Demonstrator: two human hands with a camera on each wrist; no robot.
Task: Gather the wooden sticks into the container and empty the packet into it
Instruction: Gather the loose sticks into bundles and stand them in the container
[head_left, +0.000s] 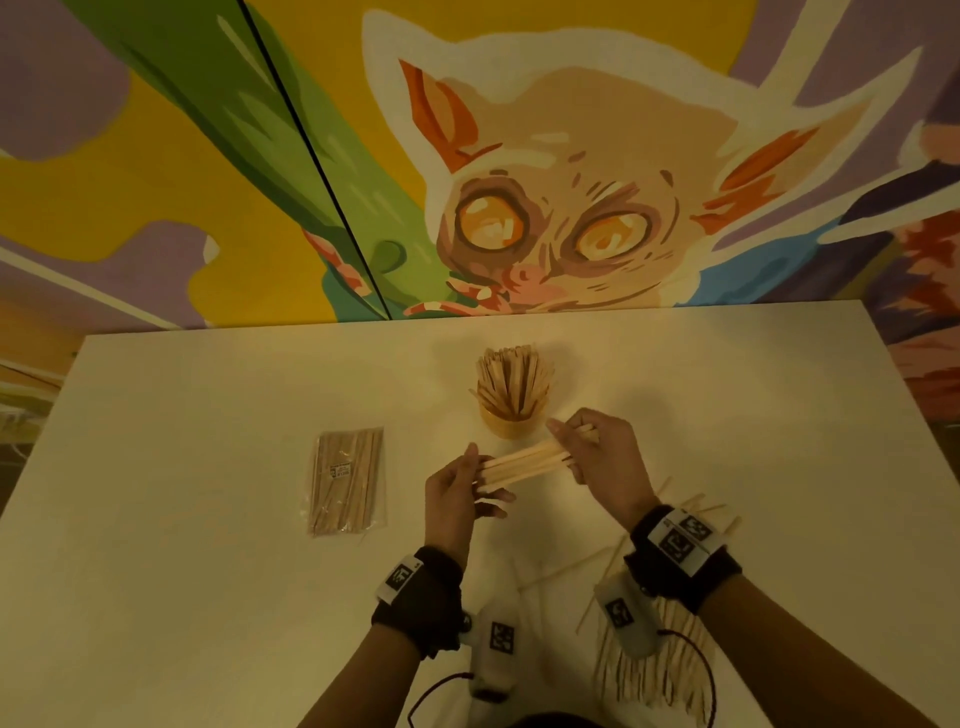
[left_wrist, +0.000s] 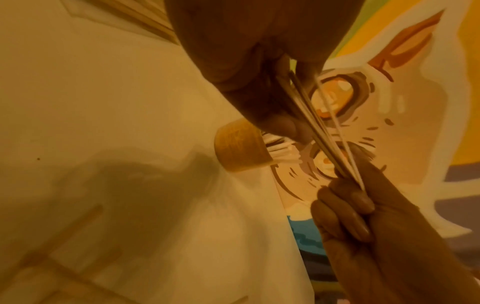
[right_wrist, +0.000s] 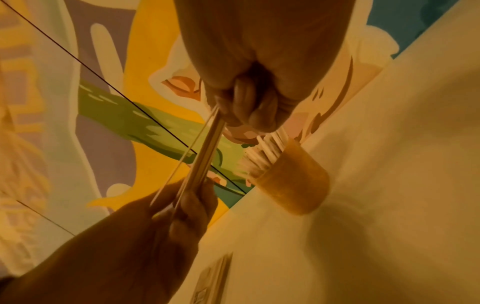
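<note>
A bundle of wooden sticks (head_left: 524, 464) hangs level above the table, held at both ends. My left hand (head_left: 462, 483) grips its left end and my right hand (head_left: 597, 447) grips its right end. Just behind the bundle stands a round wooden container (head_left: 511, 421), filled with upright sticks. A clear packet of sticks (head_left: 347, 480) lies flat to the left. Loose sticks (head_left: 670, 644) lie scattered under my right wrist. The left wrist view shows the bundle (left_wrist: 319, 127) and container (left_wrist: 241, 150); the right wrist view shows the bundle (right_wrist: 205, 156), container (right_wrist: 293, 179) and packet (right_wrist: 210, 281).
The white table (head_left: 208, 597) runs to a far edge below a painted mural wall (head_left: 519, 156). Its right edge lies close beyond my right arm. Bare tabletop shows to the left of the packet and in front of it.
</note>
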